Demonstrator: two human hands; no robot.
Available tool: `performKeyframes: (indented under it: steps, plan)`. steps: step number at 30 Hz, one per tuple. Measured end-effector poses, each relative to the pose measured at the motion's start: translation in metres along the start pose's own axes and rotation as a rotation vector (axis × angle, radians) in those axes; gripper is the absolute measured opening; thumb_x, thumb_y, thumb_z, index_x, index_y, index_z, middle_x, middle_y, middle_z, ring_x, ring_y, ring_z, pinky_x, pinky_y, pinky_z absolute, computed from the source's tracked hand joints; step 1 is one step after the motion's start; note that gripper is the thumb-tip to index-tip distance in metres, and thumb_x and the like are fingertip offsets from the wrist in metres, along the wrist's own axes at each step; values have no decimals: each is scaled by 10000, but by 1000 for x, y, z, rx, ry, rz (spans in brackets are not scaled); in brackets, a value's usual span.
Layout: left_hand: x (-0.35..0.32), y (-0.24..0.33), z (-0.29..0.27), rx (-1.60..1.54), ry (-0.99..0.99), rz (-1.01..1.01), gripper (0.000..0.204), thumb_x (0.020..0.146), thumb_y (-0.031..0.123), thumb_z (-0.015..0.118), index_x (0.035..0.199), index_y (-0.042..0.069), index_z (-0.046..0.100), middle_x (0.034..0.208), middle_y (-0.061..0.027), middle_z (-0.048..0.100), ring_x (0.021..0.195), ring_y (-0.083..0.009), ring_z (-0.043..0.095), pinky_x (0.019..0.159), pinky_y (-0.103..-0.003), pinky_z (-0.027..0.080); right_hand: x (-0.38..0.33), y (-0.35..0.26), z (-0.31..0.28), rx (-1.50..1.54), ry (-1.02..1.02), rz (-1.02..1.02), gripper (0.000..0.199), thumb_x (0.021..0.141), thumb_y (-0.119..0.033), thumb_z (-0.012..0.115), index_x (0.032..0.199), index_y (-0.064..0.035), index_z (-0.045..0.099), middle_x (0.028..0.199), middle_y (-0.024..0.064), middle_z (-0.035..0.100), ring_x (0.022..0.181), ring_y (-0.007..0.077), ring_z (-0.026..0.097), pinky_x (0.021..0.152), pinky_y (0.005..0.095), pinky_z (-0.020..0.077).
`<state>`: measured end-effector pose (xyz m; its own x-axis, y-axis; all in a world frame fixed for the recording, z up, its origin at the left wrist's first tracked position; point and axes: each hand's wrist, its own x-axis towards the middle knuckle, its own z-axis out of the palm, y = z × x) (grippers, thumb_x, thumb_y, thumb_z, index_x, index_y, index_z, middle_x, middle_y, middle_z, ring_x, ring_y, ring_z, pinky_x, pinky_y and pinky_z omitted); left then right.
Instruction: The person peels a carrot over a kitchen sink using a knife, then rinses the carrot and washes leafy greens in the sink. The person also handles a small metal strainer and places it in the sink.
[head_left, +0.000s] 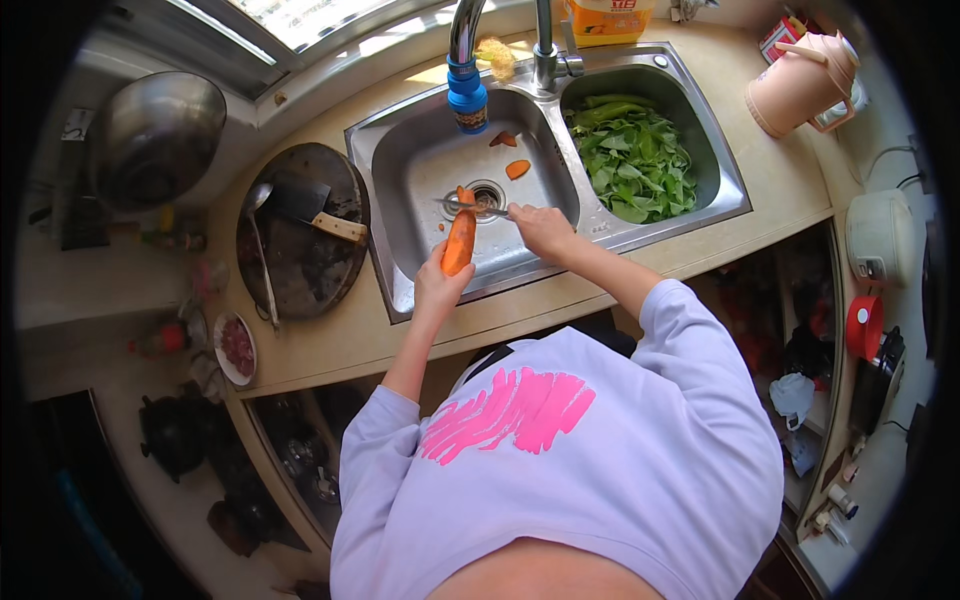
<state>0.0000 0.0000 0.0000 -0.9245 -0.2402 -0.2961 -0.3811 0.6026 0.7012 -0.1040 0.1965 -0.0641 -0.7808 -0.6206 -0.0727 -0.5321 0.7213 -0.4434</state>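
Observation:
Over the left sink basin, my left hand is closed around the lower end of an orange carrot, which points upward and away from me. My right hand grips a slim metal-bladed tool; whether it is a peeler or a small knife I cannot tell. Its blade lies crosswise over the carrot's upper part. Below them is the drain, partly hidden. An orange cut piece and some brownish scraps rest on the basin floor behind the tool.
Leafy greens fill the right basin. A faucet with a blue nozzle hangs over the left one. At left, a round board bears a cleaver and a ladle, near a plate of meat. A pink jug stands right.

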Motion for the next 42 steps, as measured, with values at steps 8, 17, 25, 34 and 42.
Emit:
performKeyframes:
  steps: [8,17,25,34,42]
  plan:
    - [24,22,-7,59,23,45,583,664,296,690,1158,16,554,968,-224,634,923,-374,608,803,-414,479,19,-13,-10,-181,168,-145,82,824,-73,485,895,-36,466,714,151,619,637,313,647,541,408,521]
    - [1,4,-6,49,31,44,639,661,256,688,1219,-6,522,1025,-228,626,958,-338,617,832,-381,480,-6,-30,-12,9,75,-22,167,795,-20,473,959,-30,445,750,171,618,714,351,637,607,449,505]
    - [-14,-11,-14,-132,-79,62,623,682,247,685,1231,5,516,994,-212,637,932,-313,631,803,-345,486,-1,39,-2,-105,34,201,107,837,-71,468,942,-51,471,713,166,626,673,357,637,564,454,503]
    - [-4,-10,-18,-18,2,133,576,691,251,688,1203,33,541,946,-175,656,886,-299,643,781,-355,487,-5,-26,-13,-31,120,-102,122,810,-48,467,931,-42,459,751,163,630,678,329,641,568,437,509]
    - [-2,-15,-13,-157,-128,-128,555,707,217,686,1198,2,541,810,-87,639,650,-147,606,592,-283,476,14,6,14,-213,41,18,101,862,-107,442,935,-58,490,770,158,650,691,310,661,557,412,525]
